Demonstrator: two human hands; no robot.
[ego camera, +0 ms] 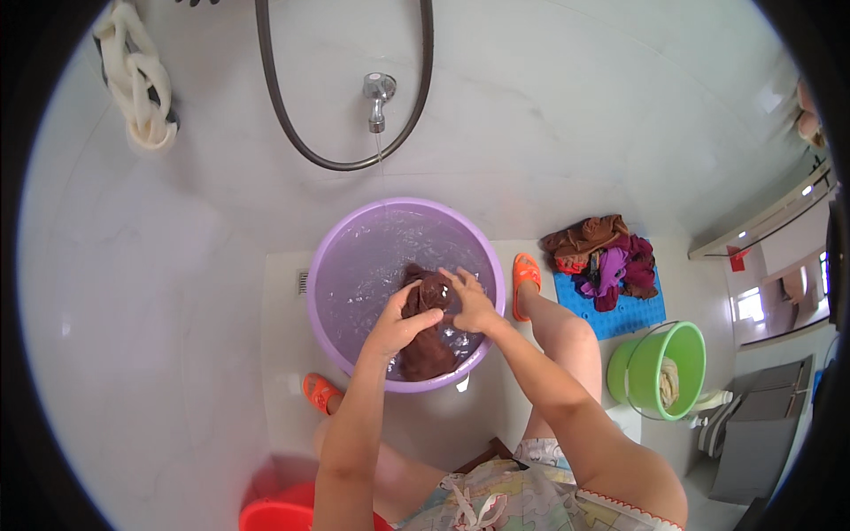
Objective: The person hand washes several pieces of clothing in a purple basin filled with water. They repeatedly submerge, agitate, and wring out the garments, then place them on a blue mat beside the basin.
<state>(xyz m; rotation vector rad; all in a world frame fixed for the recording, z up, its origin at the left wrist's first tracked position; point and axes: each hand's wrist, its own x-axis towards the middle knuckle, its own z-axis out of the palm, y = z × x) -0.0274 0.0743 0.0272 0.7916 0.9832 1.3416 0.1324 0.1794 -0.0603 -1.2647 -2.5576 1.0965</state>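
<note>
In a round purple plastic basin of water, a wet dark brown cloth lies partly under the surface near the basin's front. My left hand grips a bunched, bulging part of this cloth, with the thumb across it and the fingers behind. My right hand is just to the right of the bunch, its fingers spread and curved toward it. Whether the right fingertips touch the fabric is hard to make out. From a chrome wall tap, a thin stream of water runs down into the basin.
A grey shower hose loops around the tap. On a blue mat to the right lies a heap of brown and purple clothes. A green bucket holds pale cloth. A red tub stands at lower left, and a drain beside the basin.
</note>
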